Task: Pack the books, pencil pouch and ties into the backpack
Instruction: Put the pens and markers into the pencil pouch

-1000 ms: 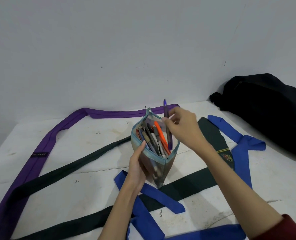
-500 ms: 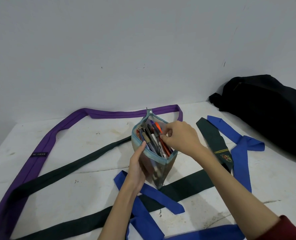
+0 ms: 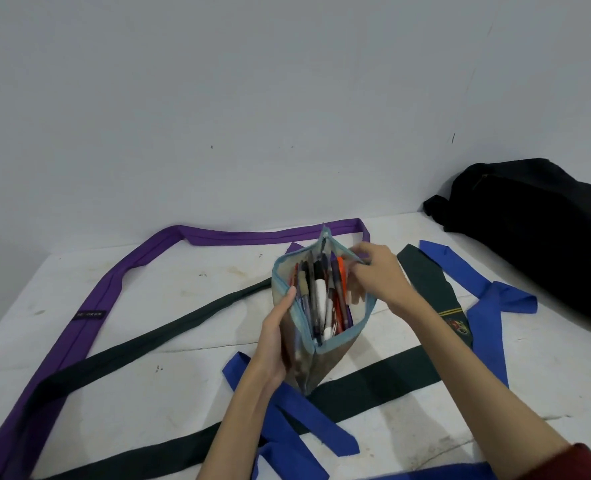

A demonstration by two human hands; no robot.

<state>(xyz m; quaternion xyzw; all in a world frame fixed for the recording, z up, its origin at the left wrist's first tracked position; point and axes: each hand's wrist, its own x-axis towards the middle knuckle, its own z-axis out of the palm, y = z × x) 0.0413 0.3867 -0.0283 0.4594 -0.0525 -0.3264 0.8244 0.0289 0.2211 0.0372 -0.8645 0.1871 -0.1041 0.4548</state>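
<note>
Nearest, along the table's (image 3: 131, 393) front edge, a blue tie (image 3: 297, 420) lies in crossed folds over a dark green tie (image 3: 373, 382) that runs in long bands across the white top. Just beyond, near the middle, the left hand (image 3: 275, 344) grips the near side of the pouch (image 3: 321, 358), fingers curled around its wall and thumb up at the rim, holding it upright with its bottom corner resting on the ties. Its mouth gapes wide, showing pens (image 3: 321, 299) packed inside, an orange one among them. At the far rim the right hand (image 3: 378, 275) pinches the pouch's edge between curled fingers and thumb; a dark red sleeve (image 3: 585, 462) shows at the forearm. To the right of that hand the green tie's broad end, with a crest, lies beside another stretch of the blue tie. A purple tie (image 3: 89, 306) runs up the left side and bends along the back edge behind the pouch. Farthest, in the back right corner against the wall (image 3: 252, 98), the black backpack (image 3: 536, 230) lies slumped, well apart from the pouch.
</note>
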